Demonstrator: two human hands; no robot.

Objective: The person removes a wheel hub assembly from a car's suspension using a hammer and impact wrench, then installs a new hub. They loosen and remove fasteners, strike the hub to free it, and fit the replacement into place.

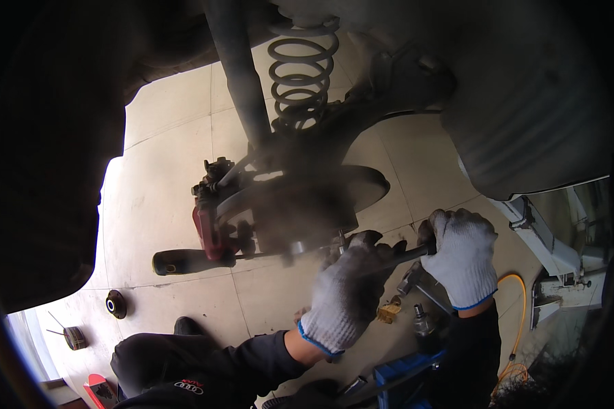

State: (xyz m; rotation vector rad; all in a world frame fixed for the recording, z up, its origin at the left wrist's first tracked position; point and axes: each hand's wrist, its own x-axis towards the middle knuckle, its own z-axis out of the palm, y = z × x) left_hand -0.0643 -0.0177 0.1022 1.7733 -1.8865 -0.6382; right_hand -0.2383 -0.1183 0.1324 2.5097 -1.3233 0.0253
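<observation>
In a white knitted glove, my right hand (pixel 460 253) is closed round the far end of a dark bar-shaped wrench (pixel 408 257). My left hand (pixel 344 294), gloved too, curls about the wrench's other end, close to the wheel hub (pixel 300 221). That end is hidden by the fingers. Behind the hub stands the brake disc (pixel 372 185), with a red brake caliper (pixel 208 232) at its left. A screwdriver (pixel 191 261) with a thick black handle lies crosswise below the caliper, its shaft pointing toward the hub. Haze blurs the hub's face.
Overhead are a coil spring (pixel 300 75) and a shock absorber (pixel 235 68). White lift arms (pixel 546 249) stand at right, near an orange hose (pixel 524 307). Sockets (pixel 421 320) and a blue case (pixel 402 375) sit below my hands. A round black part (pixel 116 304) lies on the floor.
</observation>
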